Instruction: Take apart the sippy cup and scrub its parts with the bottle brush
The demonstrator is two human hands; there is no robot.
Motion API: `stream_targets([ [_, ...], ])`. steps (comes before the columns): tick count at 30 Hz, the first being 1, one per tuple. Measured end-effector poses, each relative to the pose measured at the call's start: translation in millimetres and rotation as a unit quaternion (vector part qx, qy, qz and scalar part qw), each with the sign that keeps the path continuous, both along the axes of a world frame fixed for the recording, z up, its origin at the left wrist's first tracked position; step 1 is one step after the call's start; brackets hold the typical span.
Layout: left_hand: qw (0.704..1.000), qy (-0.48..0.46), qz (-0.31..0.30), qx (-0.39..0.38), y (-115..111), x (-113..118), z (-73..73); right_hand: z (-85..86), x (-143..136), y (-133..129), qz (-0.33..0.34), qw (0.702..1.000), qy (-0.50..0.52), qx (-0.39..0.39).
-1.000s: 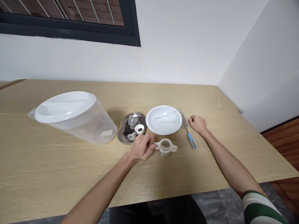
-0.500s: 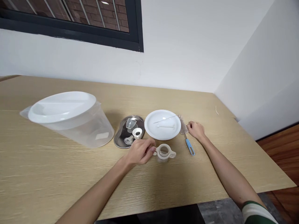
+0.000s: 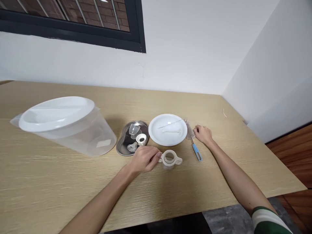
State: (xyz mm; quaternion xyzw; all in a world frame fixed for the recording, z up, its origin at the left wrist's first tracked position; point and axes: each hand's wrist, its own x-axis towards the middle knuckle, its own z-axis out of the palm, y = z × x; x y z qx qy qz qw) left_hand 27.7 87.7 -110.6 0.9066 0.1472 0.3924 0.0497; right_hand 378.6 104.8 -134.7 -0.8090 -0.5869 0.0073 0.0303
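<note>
My left hand [image 3: 145, 159] rests on the wooden table [image 3: 48, 175], fingers curled, its fingertips touching the left handle of a beige two-handled cup [image 3: 170, 159]. My right hand [image 3: 202, 134] lies on the table right beside the bristle head of a blue-handled bottle brush [image 3: 194, 142], fingers loosely curled. Between the hands sits a white plate [image 3: 168, 139] holding a thin rod and a small white piece. A kidney-shaped steel tray [image 3: 124, 144] behind my left hand carries a clear cap, a ring and a clear teat.
A large clear plastic tub [image 3: 73, 130] with a white lid stands at the left. A small white scrap [image 3: 224, 112] lies near the table's far right corner. The white wall runs behind and to the right, and the table's right edge drops to a wooden floor.
The view has shifted slightly. My left hand has settled closer to the cup's handle. My right hand has stayed by the brush.
</note>
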Motion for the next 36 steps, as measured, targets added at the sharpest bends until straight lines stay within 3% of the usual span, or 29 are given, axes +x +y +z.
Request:
stream_targets([
  [36, 0.999, -0.014, 0.024, 0.019, 6.9, -1.1, -2.9, -0.5, -0.2, -1.4, 0.008, 1.000, 0.021, 0.018],
])
